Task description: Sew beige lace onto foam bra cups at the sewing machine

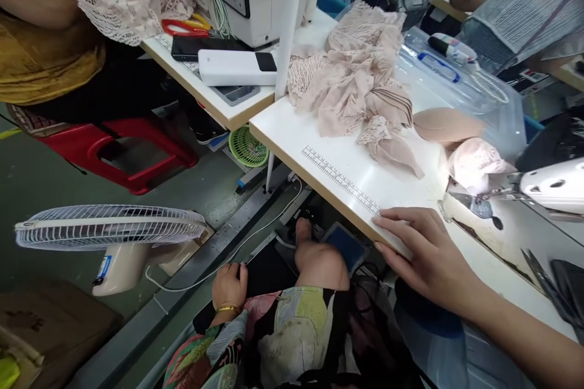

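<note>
Clear plastic bin (511,110) holds foam cups; right hand (426,252) flat on table edge (319,173); left hand (229,285) curled, empty, low.

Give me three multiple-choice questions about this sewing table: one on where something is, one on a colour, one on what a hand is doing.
1. Where does the pile of beige lace fabric lie?
A. On the white table top
B. On the floor beside the fan
C. On the red stool

2. What colour is the small basket under the table?
A. Red
B. Green
C. Blue

3. What is the right hand doing?
A. Gripping scissors
B. Holding up a piece of lace
C. Resting flat on the table edge, holding nothing

Answers:
1. A, the fabric is heaped on the white top, past the printed ruler.
2. B, its mesh shows green below the table edge.
3. C, the fingers lie spread on the edge near the ruler's end; the left hand is low, near the floor.
</note>
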A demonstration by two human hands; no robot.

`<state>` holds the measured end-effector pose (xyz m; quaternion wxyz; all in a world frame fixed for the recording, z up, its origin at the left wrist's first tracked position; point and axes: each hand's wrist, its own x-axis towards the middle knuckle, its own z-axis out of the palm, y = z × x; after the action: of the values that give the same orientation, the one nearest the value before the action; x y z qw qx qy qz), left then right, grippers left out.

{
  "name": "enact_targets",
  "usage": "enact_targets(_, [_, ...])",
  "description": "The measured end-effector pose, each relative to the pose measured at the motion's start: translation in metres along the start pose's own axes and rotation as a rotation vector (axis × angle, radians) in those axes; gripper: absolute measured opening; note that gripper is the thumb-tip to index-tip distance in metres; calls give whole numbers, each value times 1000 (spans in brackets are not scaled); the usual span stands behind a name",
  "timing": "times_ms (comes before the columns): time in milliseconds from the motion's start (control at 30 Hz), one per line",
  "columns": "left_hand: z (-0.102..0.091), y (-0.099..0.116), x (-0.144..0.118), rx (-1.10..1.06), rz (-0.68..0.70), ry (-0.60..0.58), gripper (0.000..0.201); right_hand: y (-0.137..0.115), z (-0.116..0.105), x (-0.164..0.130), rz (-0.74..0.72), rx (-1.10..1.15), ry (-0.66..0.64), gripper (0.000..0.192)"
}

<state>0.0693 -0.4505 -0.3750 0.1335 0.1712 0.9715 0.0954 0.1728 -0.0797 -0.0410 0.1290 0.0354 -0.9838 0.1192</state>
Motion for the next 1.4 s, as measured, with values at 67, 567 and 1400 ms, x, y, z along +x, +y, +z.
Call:
enact_targets(67, [1, 0, 0, -11, -5, 17, 46, -2, 0, 1, -3, -10, 14, 47])
enact_targets(567, [-4, 6, 2, 100, 21, 33, 28, -2, -5, 0, -7, 34, 31, 43])
enact_targets(1400, [-9, 11, 3, 114, -5, 40, 31, -11, -3, -10, -82, -126, 85, 44])
